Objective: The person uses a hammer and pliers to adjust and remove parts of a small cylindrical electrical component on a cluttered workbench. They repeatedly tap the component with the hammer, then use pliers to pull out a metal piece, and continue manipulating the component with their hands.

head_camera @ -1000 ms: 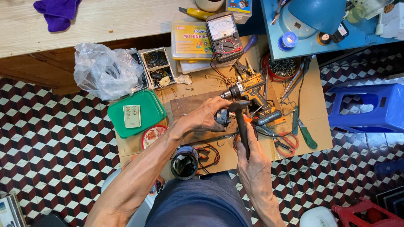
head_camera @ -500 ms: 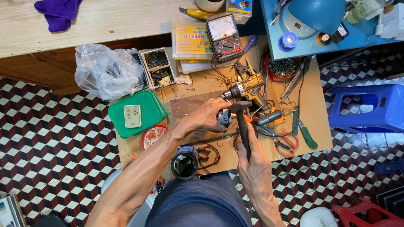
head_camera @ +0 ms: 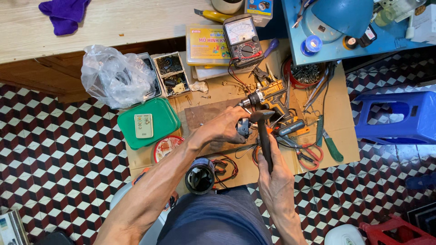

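Looking down, I see my right hand (head_camera: 276, 174) gripping a dark hammer (head_camera: 263, 136) by its handle, the head just above a small metal part (head_camera: 244, 128) that my left hand (head_camera: 225, 128) pins to the cardboard-covered worktop (head_camera: 338, 122). A cordless drill (head_camera: 268, 97) lies just beyond, red-handled scissors (head_camera: 309, 154) to the right, a green tray (head_camera: 147, 123) to the left.

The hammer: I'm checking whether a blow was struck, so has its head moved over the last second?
No clear move. The hammer in the right hand sits just below the cordless drill, as before, its head beside the left hand.
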